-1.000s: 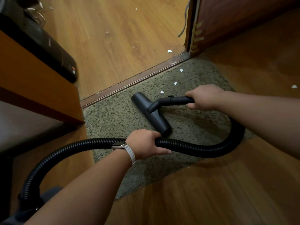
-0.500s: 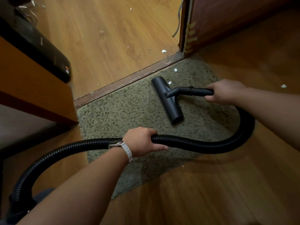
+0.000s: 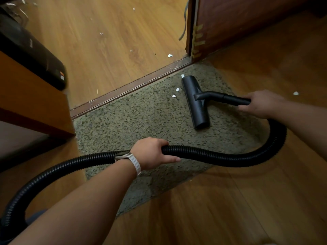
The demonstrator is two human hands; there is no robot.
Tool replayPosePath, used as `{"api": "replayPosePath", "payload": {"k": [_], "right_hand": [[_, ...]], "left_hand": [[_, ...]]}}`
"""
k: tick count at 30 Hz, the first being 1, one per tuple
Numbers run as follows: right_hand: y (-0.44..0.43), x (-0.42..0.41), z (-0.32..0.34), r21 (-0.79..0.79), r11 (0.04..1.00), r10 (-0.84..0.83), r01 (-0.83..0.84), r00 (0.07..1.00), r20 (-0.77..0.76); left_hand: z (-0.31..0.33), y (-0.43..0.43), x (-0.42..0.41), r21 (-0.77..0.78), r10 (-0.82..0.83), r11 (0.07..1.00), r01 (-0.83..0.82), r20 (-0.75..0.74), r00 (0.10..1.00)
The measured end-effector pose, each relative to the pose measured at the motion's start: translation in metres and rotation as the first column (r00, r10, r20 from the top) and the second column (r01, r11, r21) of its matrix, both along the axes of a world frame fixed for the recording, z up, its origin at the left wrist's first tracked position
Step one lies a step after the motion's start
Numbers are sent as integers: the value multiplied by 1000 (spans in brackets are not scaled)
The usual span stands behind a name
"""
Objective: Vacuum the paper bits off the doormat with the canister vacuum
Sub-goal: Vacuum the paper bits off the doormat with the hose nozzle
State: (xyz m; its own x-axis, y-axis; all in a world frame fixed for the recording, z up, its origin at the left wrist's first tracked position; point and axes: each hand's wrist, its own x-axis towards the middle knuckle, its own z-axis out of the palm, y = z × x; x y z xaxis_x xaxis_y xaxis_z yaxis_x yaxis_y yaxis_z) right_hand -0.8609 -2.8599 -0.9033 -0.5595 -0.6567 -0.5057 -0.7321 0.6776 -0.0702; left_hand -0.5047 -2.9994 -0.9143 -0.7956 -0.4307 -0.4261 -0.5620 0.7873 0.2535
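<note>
Nearest the camera, the left hand (image 3: pixel 152 153), a pale watch strap at its wrist, is wrapped round the ribbed black hose (image 3: pixel 221 155), fingers curled over the top and thumb stretched along it, the forearm reaching in from the lower left to hold the slack above the near part of the doormat (image 3: pixel 123 124). From there the hose loops right and up to the right hand (image 3: pixel 260 103), which is closed round the rigid wand (image 3: pixel 228 99), arm extended from the right edge. The wand meets the floor nozzle (image 3: pixel 195 102), which lies flat on the mat's far right part, its long side running toward the door threshold (image 3: pixel 127 89). The step in hand looks like the sweeping pass itself. Three paper bits (image 3: pixel 177 89) lie on the mat just left of the nozzle, one close to its far end, so the next move probably calls for sliding the nozzle leftward over them, with the left hand feeding hose. More scraps lie on the wooden floor (image 3: pixel 109 41) beyond the threshold, off the mat.
</note>
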Motion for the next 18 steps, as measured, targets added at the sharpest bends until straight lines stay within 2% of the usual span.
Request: {"api": "replayPosePath", "payload": {"k": [11,18], "right_hand": [[-26,1,-19,-66,997,-43,42,999,-14],[-59,12,-19,-94,995,17,-17,1000,-1]], "left_hand": [[1,-3,5,3,-2,1000,1,10,1000],[-3,-6,10,-26,14,1000,-14,-1,1000]]}}
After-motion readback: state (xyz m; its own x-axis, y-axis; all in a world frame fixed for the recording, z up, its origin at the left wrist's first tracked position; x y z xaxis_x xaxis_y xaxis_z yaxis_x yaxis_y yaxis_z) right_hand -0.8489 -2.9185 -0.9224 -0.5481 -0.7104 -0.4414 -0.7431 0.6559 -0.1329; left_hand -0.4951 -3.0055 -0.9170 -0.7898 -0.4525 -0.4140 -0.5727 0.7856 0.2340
